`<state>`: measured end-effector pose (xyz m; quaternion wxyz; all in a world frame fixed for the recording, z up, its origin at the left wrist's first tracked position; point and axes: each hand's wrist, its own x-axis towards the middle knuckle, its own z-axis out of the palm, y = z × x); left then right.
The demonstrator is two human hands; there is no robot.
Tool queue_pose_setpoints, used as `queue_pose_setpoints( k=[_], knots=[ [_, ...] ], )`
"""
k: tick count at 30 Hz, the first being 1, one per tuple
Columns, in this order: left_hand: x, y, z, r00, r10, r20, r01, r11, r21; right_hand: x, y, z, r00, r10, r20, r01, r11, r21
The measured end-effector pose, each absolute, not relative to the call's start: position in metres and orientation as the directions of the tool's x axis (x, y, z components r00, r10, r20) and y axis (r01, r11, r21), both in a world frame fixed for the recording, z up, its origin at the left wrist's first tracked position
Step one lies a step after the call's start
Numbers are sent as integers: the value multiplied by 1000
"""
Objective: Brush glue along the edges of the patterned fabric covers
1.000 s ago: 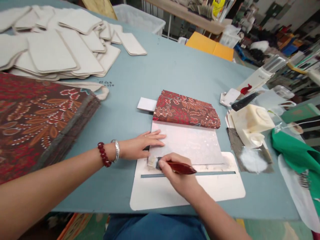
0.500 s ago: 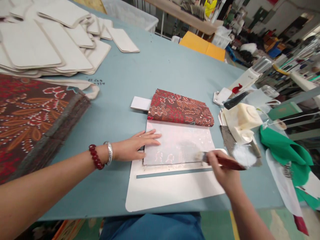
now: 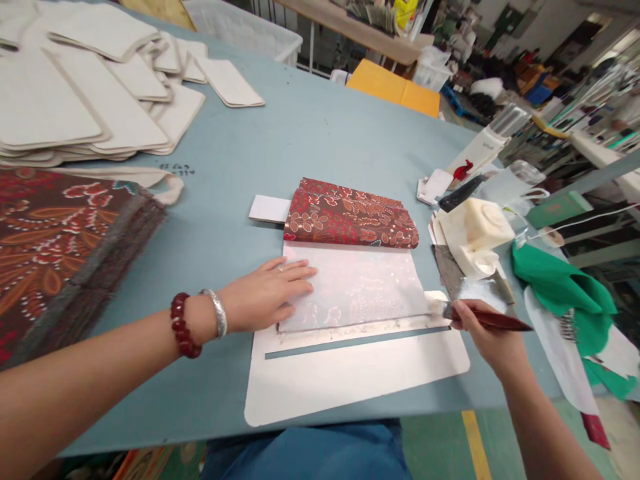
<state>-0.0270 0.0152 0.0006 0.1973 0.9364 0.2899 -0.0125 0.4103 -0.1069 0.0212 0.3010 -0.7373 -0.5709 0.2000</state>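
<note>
A slotted white board (image 3: 350, 383) lies nearest, under the near edge of a pale sheet (image 3: 360, 283). The right hand (image 3: 490, 340) clamps a paintbrush (image 3: 507, 321) crosswise, bristles leftward at the sheet's near right corner; the left hand (image 3: 265, 293), fingers spread, rests by its left edge. Folded floral fabric (image 3: 350, 217) lies beyond.

1 broad lane: bare blue table (image 3: 320, 133) beyond folded patterned cloth (image 3: 350, 215), between white panel heap (image 3: 50, 100) and cream container (image 3: 480, 223). Container blocks way forward of right hand (image 3: 490, 339); green cloth (image 3: 565, 280) to its right. Left hand (image 3: 263, 293): table gap leftward, then fabric stack (image 3: 55, 247)
</note>
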Motion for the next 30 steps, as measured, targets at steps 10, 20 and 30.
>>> queue_pose_setpoints(
  k=[10, 20, 30],
  knots=[
    [23, 18, 1, 902, 427, -70, 432, -883, 181, 254, -66, -16, -235, 969, 80, 710, 227, -667],
    [32, 18, 2, 748, 660, -68, 625, -666, 407, 236, -64, -34, -320, 925, 207, 896, 366, -253],
    [-15, 7, 1, 634, 773, -2, 752, -617, 232, 365, -70, -43, -80, 965, 249, 985, 115, -129]
  ],
)
